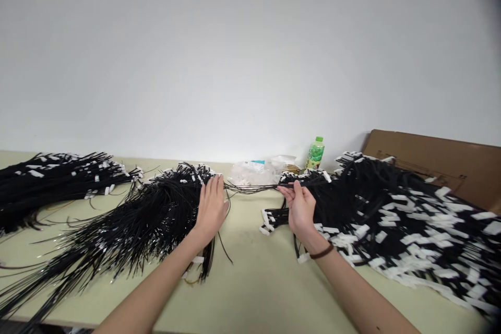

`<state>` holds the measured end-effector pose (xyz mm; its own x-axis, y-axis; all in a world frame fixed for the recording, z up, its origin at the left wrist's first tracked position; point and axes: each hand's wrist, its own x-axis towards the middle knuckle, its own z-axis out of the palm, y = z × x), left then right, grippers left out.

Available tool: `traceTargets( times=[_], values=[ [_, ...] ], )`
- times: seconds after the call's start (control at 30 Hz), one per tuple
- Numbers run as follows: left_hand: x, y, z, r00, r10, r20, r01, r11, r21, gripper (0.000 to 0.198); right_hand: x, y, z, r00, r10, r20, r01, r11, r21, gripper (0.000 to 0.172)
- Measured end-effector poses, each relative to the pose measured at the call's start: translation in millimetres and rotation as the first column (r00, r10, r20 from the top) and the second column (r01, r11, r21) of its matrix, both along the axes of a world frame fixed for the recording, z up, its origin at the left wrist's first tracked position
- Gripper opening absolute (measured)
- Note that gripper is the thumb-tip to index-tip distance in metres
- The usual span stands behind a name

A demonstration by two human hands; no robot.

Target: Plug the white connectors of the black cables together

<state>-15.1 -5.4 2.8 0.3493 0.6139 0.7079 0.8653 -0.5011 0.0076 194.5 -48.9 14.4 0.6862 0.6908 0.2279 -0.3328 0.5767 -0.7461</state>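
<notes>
A thin bundle of black cables [250,188] stretches across the gap between my two hands. My right hand [300,207], palm partly up, has its thumb and fingers closed around the bundle's right part. At the other end my left hand [212,206] lies back-up against a pile of loose black cables [156,214]; its fingers are close together and partly hidden, so its hold is unclear. Right of my right hand spreads a large heap of black cables with white tags [391,219]. A small tagged cluster [268,222] sticks out beneath that hand.
Another pile of black cables [50,182] lies at the far left of the pale table [250,292]. Behind the hands are a clear plastic bag [252,172] and a green-capped bottle [315,154]. A cardboard sheet [438,162] leans at the back right, against the wall.
</notes>
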Motion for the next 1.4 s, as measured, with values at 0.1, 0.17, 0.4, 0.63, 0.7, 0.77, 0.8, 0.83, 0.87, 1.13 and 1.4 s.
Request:
traceTargets(
  times=[0.1, 0.17, 0.4, 0.63, 0.7, 0.77, 0.8, 0.83, 0.87, 1.13, 1.4],
  values=[
    [-13, 13, 4.9, 0.997, 0.051, 0.056, -0.048, 0.998, -0.043, 0.054, 1, -1, 1.2, 1.0, -0.02, 0.009, 0.02, 1.0, -0.007, 0.045],
    [-20, 18, 9.9, 0.999, 0.01, 0.046, -0.006, 0.997, -0.08, 0.045, 3, 0, 1.5, 0.999, -0.036, 0.01, 0.036, 0.999, -0.013, 0.044],
    [-31, 22, 20.6, 1.0, 0.0, 0.028, 0.005, 0.988, -0.152, 0.033, 18, 3, 2.5, 0.992, -0.12, -0.031, 0.119, 0.992, -0.037, 0.037],
    [-33, 10, 38.4, 0.928, 0.293, 0.229, -0.255, 0.95, -0.181, 0.044, 21, 5, -0.1, 0.999, 0.038, 0.004, -0.037, 0.994, -0.101, 0.039],
    [-36, 9, 45.4, 0.908, 0.279, 0.313, -0.189, 0.938, -0.289, 0.051, 17, 5, -0.9, 0.983, 0.172, 0.057, -0.162, 0.975, -0.152, 0.042],
    [-39, 10, 50.4, 0.898, 0.211, 0.385, -0.035, 0.909, -0.416, 0.055, 10, 2, -0.8, 0.94, 0.32, 0.121, -0.288, 0.931, -0.222, 0.045],
    [-40, 11, 51.5, 0.892, 0.17, 0.419, 0.055, 0.879, -0.473, 0.055, 7, 1, -0.6, 0.908, 0.39, 0.153, -0.344, 0.902, -0.26, 0.046],
    [-39, 11, 51.6, 0.879, 0.123, 0.46, 0.154, 0.84, -0.52, 0.053, 3, -1, -0.3, 0.871, 0.454, 0.185, -0.391, 0.871, -0.297, 0.047],
    [-37, 11, 50.5, 0.855, 0.082, 0.512, 0.257, 0.791, -0.555, 0.05, -1, -4, -0.1, 0.832, 0.511, 0.216, -0.43, 0.84, -0.331, 0.048],
    [17, -15, 16.4, 0.379, 0.286, 0.88, 0.879, 0.188, -0.439, 0.023, -41, -17, -15.5, 0.509, 0.731, 0.455, -0.495, 0.681, -0.539, 0.051],
    [32, -19, -6.1, 0.08, 0.508, 0.858, 0.921, 0.291, -0.258, 0.009, -44, -14, -30.3, 0.297, 0.687, 0.663, -0.26, 0.727, -0.636, 0.042]
  ],
)
